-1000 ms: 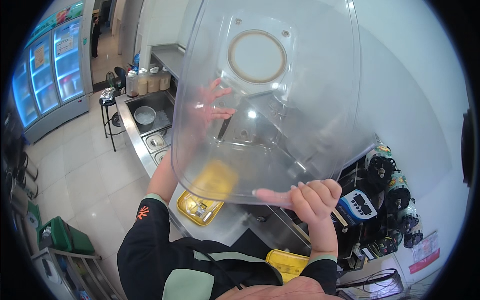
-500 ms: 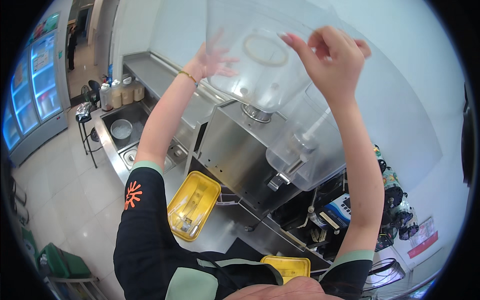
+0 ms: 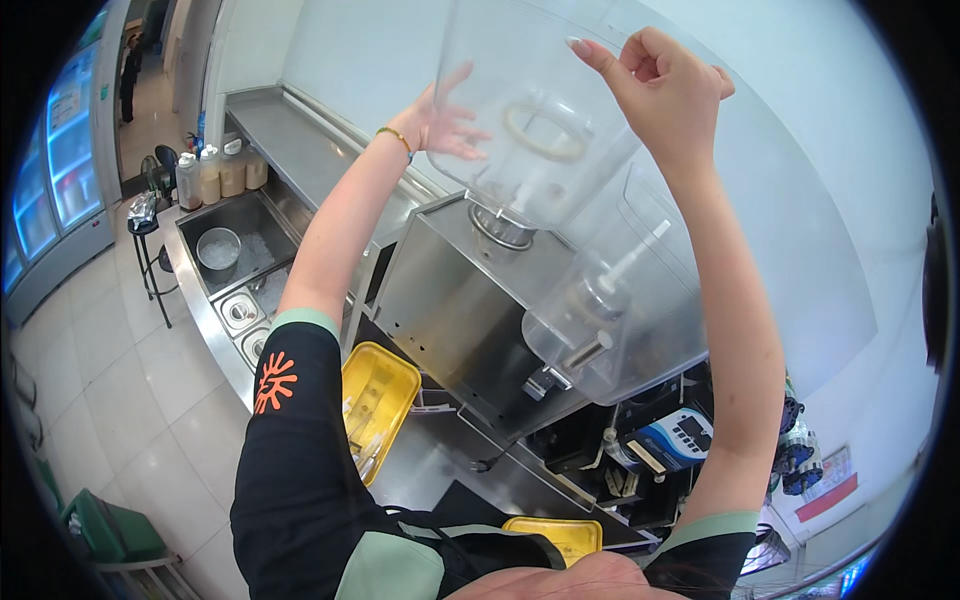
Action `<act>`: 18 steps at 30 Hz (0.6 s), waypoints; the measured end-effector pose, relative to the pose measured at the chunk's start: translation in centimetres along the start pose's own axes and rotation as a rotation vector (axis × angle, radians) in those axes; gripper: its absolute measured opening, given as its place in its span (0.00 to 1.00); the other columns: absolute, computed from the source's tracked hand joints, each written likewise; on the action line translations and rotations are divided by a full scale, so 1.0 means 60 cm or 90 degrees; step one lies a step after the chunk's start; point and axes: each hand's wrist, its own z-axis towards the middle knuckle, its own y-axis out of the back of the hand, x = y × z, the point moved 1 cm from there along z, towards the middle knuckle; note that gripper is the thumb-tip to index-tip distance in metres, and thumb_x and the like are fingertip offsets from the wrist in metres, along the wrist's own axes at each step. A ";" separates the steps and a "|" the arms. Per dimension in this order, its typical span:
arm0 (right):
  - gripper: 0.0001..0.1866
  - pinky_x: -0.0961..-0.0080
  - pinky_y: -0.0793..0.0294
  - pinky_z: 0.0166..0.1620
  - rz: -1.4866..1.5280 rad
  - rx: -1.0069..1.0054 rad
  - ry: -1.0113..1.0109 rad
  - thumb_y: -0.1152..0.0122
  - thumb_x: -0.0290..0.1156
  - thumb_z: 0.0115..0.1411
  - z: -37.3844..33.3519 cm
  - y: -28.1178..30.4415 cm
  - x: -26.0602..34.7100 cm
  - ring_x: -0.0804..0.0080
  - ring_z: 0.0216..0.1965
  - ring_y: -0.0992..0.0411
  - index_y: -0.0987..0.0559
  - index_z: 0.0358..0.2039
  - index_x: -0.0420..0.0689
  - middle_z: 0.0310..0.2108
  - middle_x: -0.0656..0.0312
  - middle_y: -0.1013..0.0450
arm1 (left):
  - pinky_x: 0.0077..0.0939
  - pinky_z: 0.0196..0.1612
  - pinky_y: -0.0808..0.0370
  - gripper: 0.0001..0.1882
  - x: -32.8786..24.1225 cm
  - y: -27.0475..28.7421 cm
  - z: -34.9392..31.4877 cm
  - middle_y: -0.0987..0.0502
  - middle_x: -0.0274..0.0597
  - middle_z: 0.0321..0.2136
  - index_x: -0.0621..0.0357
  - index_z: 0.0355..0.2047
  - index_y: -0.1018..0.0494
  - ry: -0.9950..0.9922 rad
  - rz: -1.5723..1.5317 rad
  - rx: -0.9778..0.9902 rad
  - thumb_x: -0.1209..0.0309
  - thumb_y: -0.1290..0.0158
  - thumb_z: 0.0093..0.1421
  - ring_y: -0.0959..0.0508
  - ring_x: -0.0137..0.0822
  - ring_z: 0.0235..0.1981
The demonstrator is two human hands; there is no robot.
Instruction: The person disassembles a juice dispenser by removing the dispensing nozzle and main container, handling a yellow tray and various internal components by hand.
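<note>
A large clear plastic drink-dispenser tank [image 3: 520, 85] is up at chest-to-head height, above the steel dispenser body [image 3: 450, 265]. A pale ring [image 3: 545, 132] shows through its wall. My left hand [image 3: 450, 125] lies at the tank's left side, fingers spread and partly seen through the plastic. At the right side my right hand [image 3: 665, 85] has its fingers curled and thumb out along the tank's upper edge. Below the tank, a round metal fitting [image 3: 502, 228] stands on the body's top. A second clear tank [image 3: 625, 320] with a tap [image 3: 550, 380] sits to the right.
Yellow trays [image 3: 383, 395] with small parts lie below, and a loose plug [image 3: 485, 465] hangs nearby. To the left are an ice sink [image 3: 250, 235], pump bottles [image 3: 210, 175] and a stool [image 3: 145, 225]. A black-and-blue machine [image 3: 670, 440] stands at right, a green bin [image 3: 110, 525] lower left.
The tank has come slightly down and to the right over the dispenser body, and both hands stay at its sides. The whole view has shifted a little.
</note>
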 end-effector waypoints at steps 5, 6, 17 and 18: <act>0.27 0.76 0.56 0.35 0.003 0.051 -0.080 0.35 0.53 0.45 -0.017 -0.022 -0.026 0.83 0.11 0.50 0.36 0.08 0.49 0.05 0.77 0.46 | 0.58 0.43 0.32 0.65 0.017 0.009 0.019 0.60 0.57 0.62 0.71 0.61 0.66 0.016 0.032 0.012 0.35 0.45 0.41 0.40 0.59 0.55; 0.27 0.74 0.56 0.34 0.014 0.059 -0.099 0.35 0.54 0.44 -0.027 -0.027 -0.029 0.80 0.11 0.49 0.35 0.08 0.48 0.05 0.75 0.44 | 0.58 0.44 0.33 0.65 0.024 0.016 0.024 0.60 0.57 0.62 0.70 0.61 0.67 0.043 0.025 -0.006 0.35 0.45 0.41 0.41 0.60 0.55; 0.25 0.72 0.55 0.36 0.030 0.152 -0.197 0.35 0.52 0.45 -0.090 -0.061 -0.020 0.75 0.11 0.47 0.33 0.09 0.47 0.05 0.71 0.41 | 0.59 0.47 0.37 0.66 0.098 0.061 0.036 0.61 0.61 0.61 0.69 0.61 0.68 0.174 -0.017 -0.040 0.37 0.43 0.40 0.46 0.60 0.59; 0.25 0.72 0.55 0.36 0.025 0.153 -0.199 0.35 0.52 0.45 -0.092 -0.061 -0.018 0.75 0.11 0.47 0.33 0.09 0.46 0.05 0.71 0.41 | 0.59 0.47 0.36 0.66 0.102 0.062 0.038 0.61 0.60 0.61 0.69 0.61 0.68 0.181 -0.013 -0.038 0.37 0.43 0.40 0.46 0.60 0.59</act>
